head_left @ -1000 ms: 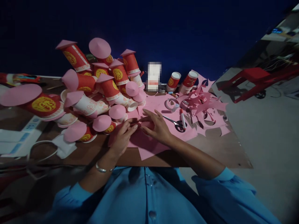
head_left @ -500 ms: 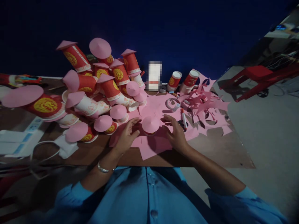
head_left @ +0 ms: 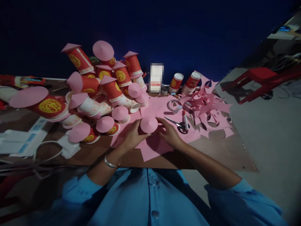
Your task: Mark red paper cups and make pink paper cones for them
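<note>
A pink paper cone (head_left: 149,124) sits point up in front of me, hiding the paper cup under it. My left hand (head_left: 133,135) closes around the cup's left side, thumb at the near edge and fingers behind. From the other side my right hand (head_left: 171,135) curls its fingers to the right edge of the cone and cup. Pink paper sheets (head_left: 152,153) lie beneath. Just beyond my right hand are black-handled scissors (head_left: 180,126) and a red-capped white marker (head_left: 185,121).
Several red and white paper cups with pink cones (head_left: 110,89) are piled at the left. Pink paper scraps (head_left: 207,108) heap at the right, near a tape roll (head_left: 174,105) and upright cups (head_left: 176,83). A white cable (head_left: 48,142) lies front left; a red stool (head_left: 258,75) stands beyond.
Both hands have moved inward from beside the cone-topped cup and closed on it. The cone has shifted slightly left. The scissors' blades have come into sight.
</note>
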### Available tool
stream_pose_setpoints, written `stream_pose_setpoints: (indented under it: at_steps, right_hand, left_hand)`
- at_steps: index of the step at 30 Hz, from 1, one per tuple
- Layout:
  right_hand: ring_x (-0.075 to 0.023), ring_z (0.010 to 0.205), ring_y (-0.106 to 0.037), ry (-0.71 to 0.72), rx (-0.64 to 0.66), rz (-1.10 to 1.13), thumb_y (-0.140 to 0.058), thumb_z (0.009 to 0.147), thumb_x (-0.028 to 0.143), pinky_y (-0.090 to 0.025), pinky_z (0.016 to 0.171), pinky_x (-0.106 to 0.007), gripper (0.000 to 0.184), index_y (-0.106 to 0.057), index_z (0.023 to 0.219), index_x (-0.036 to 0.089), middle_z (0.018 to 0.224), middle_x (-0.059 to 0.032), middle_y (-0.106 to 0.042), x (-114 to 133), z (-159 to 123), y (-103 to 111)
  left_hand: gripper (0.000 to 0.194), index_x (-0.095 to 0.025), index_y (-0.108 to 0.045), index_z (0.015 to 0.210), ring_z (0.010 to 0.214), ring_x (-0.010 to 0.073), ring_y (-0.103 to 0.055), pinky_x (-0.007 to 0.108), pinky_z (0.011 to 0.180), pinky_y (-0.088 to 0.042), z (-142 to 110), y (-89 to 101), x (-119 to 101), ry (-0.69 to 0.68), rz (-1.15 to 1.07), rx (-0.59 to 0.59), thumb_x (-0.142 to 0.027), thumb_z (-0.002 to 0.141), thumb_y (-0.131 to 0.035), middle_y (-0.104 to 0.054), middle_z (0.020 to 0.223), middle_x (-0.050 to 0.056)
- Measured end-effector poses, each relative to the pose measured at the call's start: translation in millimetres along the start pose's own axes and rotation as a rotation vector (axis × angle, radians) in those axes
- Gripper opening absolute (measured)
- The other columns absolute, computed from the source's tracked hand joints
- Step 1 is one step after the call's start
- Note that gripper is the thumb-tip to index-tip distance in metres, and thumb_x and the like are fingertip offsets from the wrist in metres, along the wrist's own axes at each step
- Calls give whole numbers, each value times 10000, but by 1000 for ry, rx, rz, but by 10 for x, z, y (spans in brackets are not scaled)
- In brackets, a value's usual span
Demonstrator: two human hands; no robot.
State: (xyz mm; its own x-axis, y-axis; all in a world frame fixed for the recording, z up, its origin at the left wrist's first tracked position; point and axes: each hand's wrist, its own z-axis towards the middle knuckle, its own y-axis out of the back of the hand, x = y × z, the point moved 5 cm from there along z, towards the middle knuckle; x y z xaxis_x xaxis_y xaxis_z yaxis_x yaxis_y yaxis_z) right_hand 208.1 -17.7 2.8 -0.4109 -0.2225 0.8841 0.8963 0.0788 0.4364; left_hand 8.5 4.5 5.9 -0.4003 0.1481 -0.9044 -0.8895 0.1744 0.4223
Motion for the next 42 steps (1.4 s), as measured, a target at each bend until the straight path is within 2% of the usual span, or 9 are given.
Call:
stream_pose_setpoints:
  at_steps: [5,8,10,13,15,24,33,38,42]
  right_hand:
    - [-239,1179,-705,-10,-38,125,-657,869,239,-600,982,-454,533,-606,1399,232,1358,-145,-706,-23,152,27]
    - [-213,1009,-722,-91,-46,209,-701,865,357,-605,842,-380,441,-666,1283,220,1202,-112,-756,-37,191,6]
    - [-188,854,-694,-169,-46,268,-701,878,470,-569,736,-328,341,-715,1098,210,1000,-67,-763,-39,201,-14]
    - [-150,654,-596,-302,-22,384,-696,861,651,-492,621,-287,444,-679,836,208,744,-10,-678,-36,204,-55]
    - [-138,609,-558,-355,-12,466,-725,809,727,-468,602,-279,524,-645,757,212,674,10,-635,-23,210,-75]
    - [-132,593,-561,-392,5,558,-816,705,746,-447,603,-271,566,-624,701,214,636,24,-629,54,302,-122]
    - [-126,588,-539,-407,28,615,-854,708,669,-424,609,-273,511,-615,683,218,619,32,-618,98,312,-171]
    - [-136,606,-550,-401,25,614,-846,719,663,-435,624,-278,501,-616,694,218,634,23,-627,125,307,-152]
    - [-121,585,-516,-419,5,610,-877,662,672,-398,589,-264,534,-605,684,214,617,35,-608,116,315,-143]
  left_hand:
    - [646,-246,-611,1163,1200,346,-613,481,1059,-482,59,55,91,-79,54,-203,-298,618,-954,-662,1183,95]
    - [681,-246,-573,1157,1215,356,-591,508,1082,-463,80,52,139,-72,90,-239,-312,607,-969,-631,1181,92]
    - [699,-246,-555,1164,1246,369,-574,526,1101,-447,83,41,154,-58,107,-230,-311,605,-970,-617,1197,95]
    - [712,-246,-537,1183,1274,376,-559,535,1119,-434,79,31,156,-49,114,-213,-316,619,-966,-604,1224,104]
    - [711,-249,-532,1190,1271,374,-561,538,1118,-434,77,29,156,-49,115,-204,-314,627,-961,-603,1234,104]
    - [752,-256,-554,1281,1303,372,-561,538,1123,-436,53,40,147,-59,66,-174,-235,632,-932,-639,1314,118]
    - [691,-250,-592,1257,1289,374,-582,542,1125,-441,56,27,208,-28,69,-162,-269,652,-926,-666,1296,120]
    - [755,-249,-582,1258,1285,383,-577,551,1125,-449,36,7,191,-28,91,-179,-237,601,-952,-654,1281,115]
    - [849,-242,-570,1335,1346,392,-542,565,1154,-445,-14,-2,184,-25,76,-128,-251,584,-964,-622,1354,129]
